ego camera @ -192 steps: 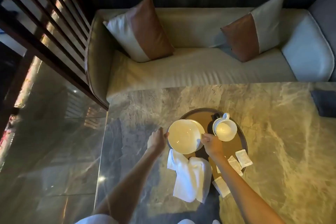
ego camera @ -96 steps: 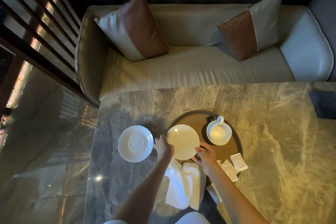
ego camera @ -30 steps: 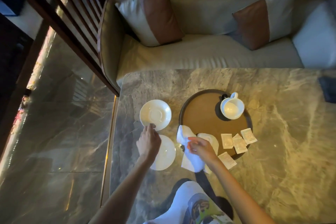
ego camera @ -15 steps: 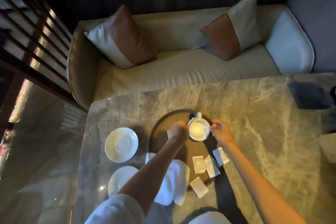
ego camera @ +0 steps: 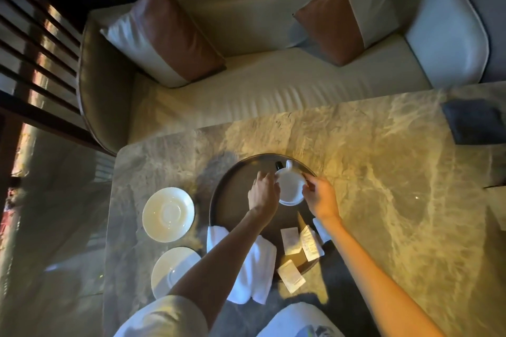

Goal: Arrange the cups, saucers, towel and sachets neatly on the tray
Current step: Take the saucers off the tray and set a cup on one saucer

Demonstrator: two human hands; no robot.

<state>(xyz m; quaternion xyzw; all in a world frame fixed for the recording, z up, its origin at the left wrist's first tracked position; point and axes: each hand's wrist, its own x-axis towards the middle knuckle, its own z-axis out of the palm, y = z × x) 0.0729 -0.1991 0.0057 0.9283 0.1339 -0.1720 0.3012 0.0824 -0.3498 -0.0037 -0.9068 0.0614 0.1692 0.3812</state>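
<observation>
The white cup [ego camera: 290, 186] stands at the far side of the round tray [ego camera: 227, 208], its handle pointing away. Both hands are on it: the left hand [ego camera: 264, 191] curls its fingers against the cup's left wall, and the right hand [ego camera: 321, 197] grips the right rim. 2 hands on so light a thing suggests careful lifting or turning. It may be 2 cups nested, though I cannot tell. The towel [ego camera: 254, 268] lies crumpled over the tray's near rim, half on the marble surface [ego camera: 383, 200], beneath the left forearm. At least 3 sachets [ego camera: 290, 241] lie scattered at the near right, 1 overhanging the rim. 2 saucers [ego camera: 168, 213] sit on the surface left of the tray, probably parked there to leave room.
</observation>
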